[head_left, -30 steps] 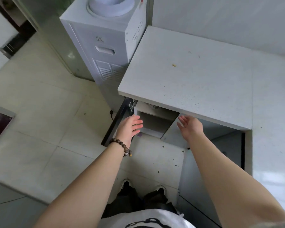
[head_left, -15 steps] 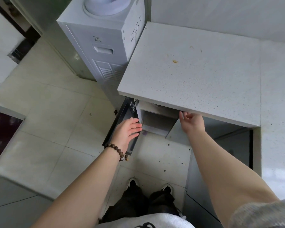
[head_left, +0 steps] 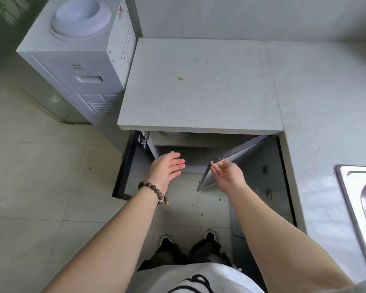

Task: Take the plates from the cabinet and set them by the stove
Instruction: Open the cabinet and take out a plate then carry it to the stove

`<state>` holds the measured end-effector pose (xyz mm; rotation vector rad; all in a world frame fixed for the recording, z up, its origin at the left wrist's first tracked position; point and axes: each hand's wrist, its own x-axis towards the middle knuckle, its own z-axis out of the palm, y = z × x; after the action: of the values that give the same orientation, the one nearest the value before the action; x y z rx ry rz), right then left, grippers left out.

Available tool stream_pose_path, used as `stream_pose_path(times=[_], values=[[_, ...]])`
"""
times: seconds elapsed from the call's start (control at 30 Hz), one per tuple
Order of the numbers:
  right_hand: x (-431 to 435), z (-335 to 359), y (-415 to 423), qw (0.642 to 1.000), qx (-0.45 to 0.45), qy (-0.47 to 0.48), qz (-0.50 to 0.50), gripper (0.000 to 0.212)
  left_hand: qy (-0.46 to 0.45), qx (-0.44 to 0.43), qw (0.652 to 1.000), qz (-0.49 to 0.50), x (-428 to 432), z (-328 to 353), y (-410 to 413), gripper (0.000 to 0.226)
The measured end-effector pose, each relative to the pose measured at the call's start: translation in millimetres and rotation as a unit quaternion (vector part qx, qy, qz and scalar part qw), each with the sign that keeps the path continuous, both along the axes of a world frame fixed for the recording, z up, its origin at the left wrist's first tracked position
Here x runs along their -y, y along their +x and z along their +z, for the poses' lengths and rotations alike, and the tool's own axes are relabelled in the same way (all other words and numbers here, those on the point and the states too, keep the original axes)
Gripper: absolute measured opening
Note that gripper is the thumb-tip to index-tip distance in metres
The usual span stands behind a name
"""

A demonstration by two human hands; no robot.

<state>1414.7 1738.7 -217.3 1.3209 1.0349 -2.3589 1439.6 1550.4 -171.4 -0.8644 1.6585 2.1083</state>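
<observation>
Under the speckled grey countertop (head_left: 201,98) the cabinet stands open. Its left door (head_left: 126,166) is swung wide and its right door (head_left: 230,163) is partly open. On the upper shelf, a sliver of stacked white plates (head_left: 176,134) shows just below the counter edge; the rest is hidden. My left hand (head_left: 167,168), with a bead bracelet at the wrist, hovers flat with fingers spread in front of the opening, holding nothing. My right hand (head_left: 226,172) is at the edge of the right door, fingers loosely apart, its fingertips at the door's corner. No stove is in view.
A white water dispenser (head_left: 80,60) stands left of the counter. A steel sink (head_left: 361,208) sits in the countertop at the right edge. My feet (head_left: 188,237) are on the tiled floor in front of the cabinet. A small yellow stain (head_left: 180,78) marks the counter.
The right cabinet door has swung outward. My right hand came out from under the counter edge to the door's corner. My left hand stayed in front of the opening. The camera view tilted up.
</observation>
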Motion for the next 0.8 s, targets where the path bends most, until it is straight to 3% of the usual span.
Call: stream_pose_path(times=[0.13,0.23,0.37,0.63,0.8], values=[[-11,1,18,0.998,0.041,0.046,-0.008,0.034,0.012,0.003,0.999,-0.044,-22,4,-4,0.03],[-24,-1,34,0.995,0.061,0.075,-0.021,0.044,0.018,0.008,0.997,-0.068,-35,5,-2,0.029],[-47,-3,57,0.991,0.083,0.097,-0.031,0.042,0.021,0.015,0.995,-0.097,-50,4,1,0.027],[-91,7,93,0.985,0.091,0.099,-0.104,0.039,0.024,0.023,0.987,-0.156,-86,3,5,0.024],[-109,9,107,0.975,0.087,0.157,-0.132,0.039,0.021,0.017,0.982,-0.187,-101,2,6,0.026]])
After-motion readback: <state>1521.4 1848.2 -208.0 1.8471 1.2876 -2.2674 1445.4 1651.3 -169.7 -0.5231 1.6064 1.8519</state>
